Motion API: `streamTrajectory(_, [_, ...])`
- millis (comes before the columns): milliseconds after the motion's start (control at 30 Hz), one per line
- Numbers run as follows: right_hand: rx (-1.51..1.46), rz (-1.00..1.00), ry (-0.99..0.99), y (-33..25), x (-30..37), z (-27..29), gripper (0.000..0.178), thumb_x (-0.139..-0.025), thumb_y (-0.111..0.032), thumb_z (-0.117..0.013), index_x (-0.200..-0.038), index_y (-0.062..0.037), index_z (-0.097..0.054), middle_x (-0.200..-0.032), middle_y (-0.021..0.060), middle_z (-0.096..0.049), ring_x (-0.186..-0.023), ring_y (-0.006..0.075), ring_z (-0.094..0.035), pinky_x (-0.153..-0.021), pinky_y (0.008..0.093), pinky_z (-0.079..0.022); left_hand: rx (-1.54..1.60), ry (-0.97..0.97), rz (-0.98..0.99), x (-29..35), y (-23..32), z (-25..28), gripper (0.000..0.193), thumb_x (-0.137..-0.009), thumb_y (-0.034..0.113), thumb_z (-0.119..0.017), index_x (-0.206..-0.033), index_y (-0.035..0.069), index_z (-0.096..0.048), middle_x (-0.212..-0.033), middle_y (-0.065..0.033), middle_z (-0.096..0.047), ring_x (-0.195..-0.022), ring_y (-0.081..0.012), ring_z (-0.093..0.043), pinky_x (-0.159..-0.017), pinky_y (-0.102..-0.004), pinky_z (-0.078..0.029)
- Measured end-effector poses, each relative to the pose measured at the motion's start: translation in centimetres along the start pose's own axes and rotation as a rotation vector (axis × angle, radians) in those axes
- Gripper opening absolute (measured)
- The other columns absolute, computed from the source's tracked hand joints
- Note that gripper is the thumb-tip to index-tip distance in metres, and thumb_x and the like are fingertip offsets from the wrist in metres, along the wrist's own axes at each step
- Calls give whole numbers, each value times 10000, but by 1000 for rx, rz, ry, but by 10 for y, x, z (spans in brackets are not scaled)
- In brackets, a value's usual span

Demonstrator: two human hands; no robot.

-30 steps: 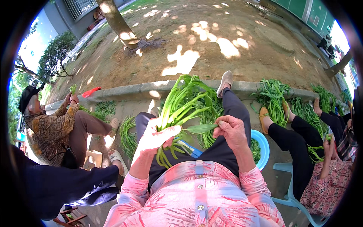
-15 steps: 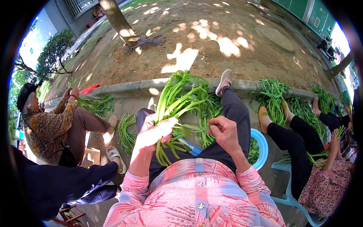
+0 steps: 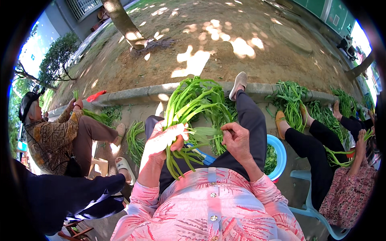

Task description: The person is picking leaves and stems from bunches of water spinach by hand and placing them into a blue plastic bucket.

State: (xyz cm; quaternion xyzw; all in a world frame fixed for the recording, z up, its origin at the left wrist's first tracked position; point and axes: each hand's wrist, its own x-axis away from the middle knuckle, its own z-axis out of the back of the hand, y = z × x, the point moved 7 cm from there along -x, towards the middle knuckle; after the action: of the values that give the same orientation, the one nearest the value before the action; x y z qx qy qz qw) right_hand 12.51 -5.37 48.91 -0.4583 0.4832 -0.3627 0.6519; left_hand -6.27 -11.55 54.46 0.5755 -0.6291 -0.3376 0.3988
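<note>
My left hand (image 3: pixel 163 141) grips a thick bunch of long green leafy stalks (image 3: pixel 189 105) held upright over my lap. My right hand (image 3: pixel 236 140) pinches a single leaf (image 3: pixel 206 131) that sticks out sideways from the bunch. Both forearms wear pink patterned sleeves. My legs in dark trousers stretch forward, with one grey shoe (image 3: pixel 239 83) resting on the concrete kerb (image 3: pixel 136 94). More cut greens lie on the ground under the bunch.
A blue basin (image 3: pixel 279 154) with greens sits at my right. A seated person (image 3: pixel 56 134) at my left handles greens; another person (image 3: pixel 321 140) sits at my right on a light blue stool (image 3: pixel 309 201). Piles of greens (image 3: pixel 291 102) line the kerb. Bare dirt and a tree trunk (image 3: pixel 122 22) lie beyond.
My right hand has moved left toward the bunch and now pinches a leaf. The bunch has shifted slightly in my left hand. The person at my left lowered their greens.
</note>
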Motion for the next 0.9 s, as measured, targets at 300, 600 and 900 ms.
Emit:
streamTrajectory(300, [-842,-625,77,69,11,-2,128,-820,-8,-463,-914,35,-539,-668,36,-496,-505,108,-453,-475,271,-432,-8,-12,2,-4,-6,-3,216,-785,159,-607,-909,-13,-569,-684,-92,-612,-371,-83,-415,-397,-226,-345])
streamTrajectory(600, [-898,-760,-286,53,17,-52,428,-925,-370,-365,-979,12,-551,-660,9,-438,-489,84,-332,-434,233,-290,12,-21,55,-11,-13,2,214,-783,177,-619,-880,-8,-569,-679,-85,-610,-375,-82,-411,-392,-227,-347])
streamTrajectory(900, [-728,-488,-601,29,18,-39,386,-905,-309,-440,-918,59,-558,-630,5,-429,-472,63,-318,-434,209,-277,-74,67,46,-15,-14,13,204,-778,177,-630,-879,8,-578,-679,-84,-615,-383,-78,-416,-388,-219,-346])
